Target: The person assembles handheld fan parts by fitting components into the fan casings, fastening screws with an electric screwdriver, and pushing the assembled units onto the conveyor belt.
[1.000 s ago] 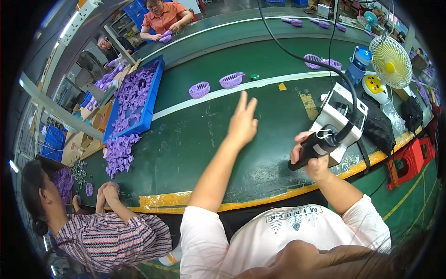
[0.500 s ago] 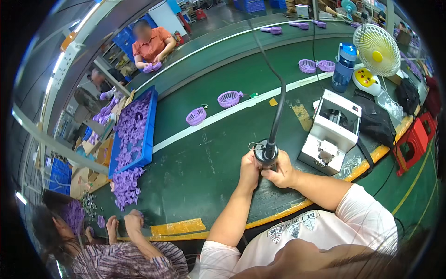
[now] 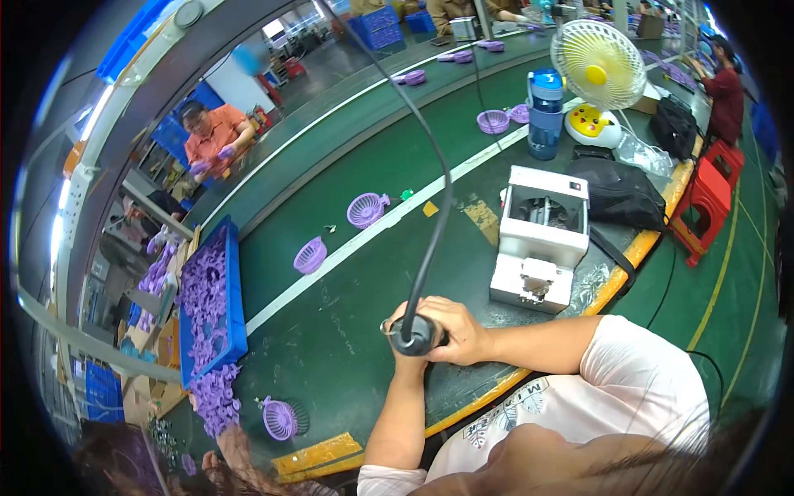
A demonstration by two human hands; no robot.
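Observation:
A black corded electric screwdriver (image 3: 411,336) stands nearly upright over the table in front of me, its end cap toward me and a wire hanging loop at its side. My right hand (image 3: 460,333) is closed round its right side, fingers wrapped across the far side. My left hand (image 3: 407,364) is closed against the near left side, its fingers partly hidden by the tool. What lies beneath the screwdriver is hidden. A black cable (image 3: 444,198) runs up from its cap. The nearest purple baskets are one round slatted basket (image 3: 310,255) and another with a handle (image 3: 367,211).
A white machine (image 3: 542,240) stands to my right, with a black bag (image 3: 616,192), blue bottle (image 3: 545,116) and yellow-white fan (image 3: 597,64) behind it. Leftward, a blue crate (image 3: 235,298) holds purple parts; a purple basket (image 3: 279,419) lies near a co-worker's hand (image 3: 234,446). Another person (image 3: 217,136) works across.
The view has turned to the right. My hands and the screwdriver have shifted left and slightly nearer. A purple basket now lies on the table by the neighbouring co-worker.

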